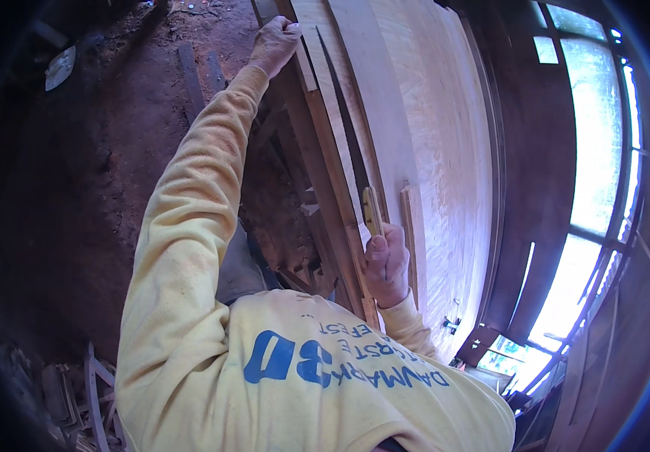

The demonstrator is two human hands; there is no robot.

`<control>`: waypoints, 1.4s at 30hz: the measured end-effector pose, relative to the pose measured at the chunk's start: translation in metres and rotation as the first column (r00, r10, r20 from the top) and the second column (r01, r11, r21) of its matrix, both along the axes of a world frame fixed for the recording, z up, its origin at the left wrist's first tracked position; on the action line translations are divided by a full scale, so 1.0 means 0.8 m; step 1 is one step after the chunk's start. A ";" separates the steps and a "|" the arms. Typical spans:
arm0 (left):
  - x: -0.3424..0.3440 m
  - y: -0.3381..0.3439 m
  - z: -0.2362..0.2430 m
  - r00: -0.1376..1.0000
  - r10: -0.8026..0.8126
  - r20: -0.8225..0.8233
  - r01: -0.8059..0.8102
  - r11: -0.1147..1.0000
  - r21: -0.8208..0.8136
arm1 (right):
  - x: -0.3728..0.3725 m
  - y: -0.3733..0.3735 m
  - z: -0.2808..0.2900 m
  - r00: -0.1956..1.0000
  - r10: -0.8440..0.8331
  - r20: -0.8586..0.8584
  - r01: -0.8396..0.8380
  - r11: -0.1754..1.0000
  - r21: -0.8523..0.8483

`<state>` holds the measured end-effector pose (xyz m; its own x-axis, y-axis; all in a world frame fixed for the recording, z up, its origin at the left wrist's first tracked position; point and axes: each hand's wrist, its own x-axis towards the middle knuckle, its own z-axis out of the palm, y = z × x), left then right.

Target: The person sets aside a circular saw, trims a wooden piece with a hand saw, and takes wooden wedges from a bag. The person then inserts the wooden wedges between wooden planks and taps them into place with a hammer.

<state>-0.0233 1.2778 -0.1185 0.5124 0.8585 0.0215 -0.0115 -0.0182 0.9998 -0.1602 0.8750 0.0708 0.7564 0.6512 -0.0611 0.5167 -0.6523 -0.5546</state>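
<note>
My left hand (274, 47) reaches far forward, its fingers closed over the left edge of the workbench top, by a short pale wooden strip (306, 71). Whether the fingers grip that strip or only the edge is hard to see. Close to my body, my right hand (387, 264) is closed around a slim yellow folding rule (372, 211), folded up and pointing away from me. Beneath it run long boards (363, 68) lying side by side, with a dark tapering gap between two of them.
A wide pale plywood sheet (445, 151) lies right of the boards. Windows (596, 128) line the right wall. Wood offcuts (306, 275) lie on the ground beside the bench, and more scrap wood (61, 399) is heaped at the lower left. Reddish dirt floor (137, 98) stretches left.
</note>
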 end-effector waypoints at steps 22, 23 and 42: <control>-0.033 -0.048 0.025 0.935 0.332 -0.127 -0.317 0.940 0.124 | 0.027 0.052 -0.044 0.971 0.128 0.200 -0.102 0.986 -0.135; -0.046 -0.065 0.035 0.933 0.348 -0.094 -0.333 0.931 0.146 | 0.029 0.059 -0.044 0.971 0.132 0.199 -0.106 0.985 -0.135; -0.132 -0.224 0.079 0.999 -0.014 -0.049 0.022 0.984 0.175 | 0.038 0.084 -0.077 0.952 0.191 0.238 -0.140 0.966 -0.217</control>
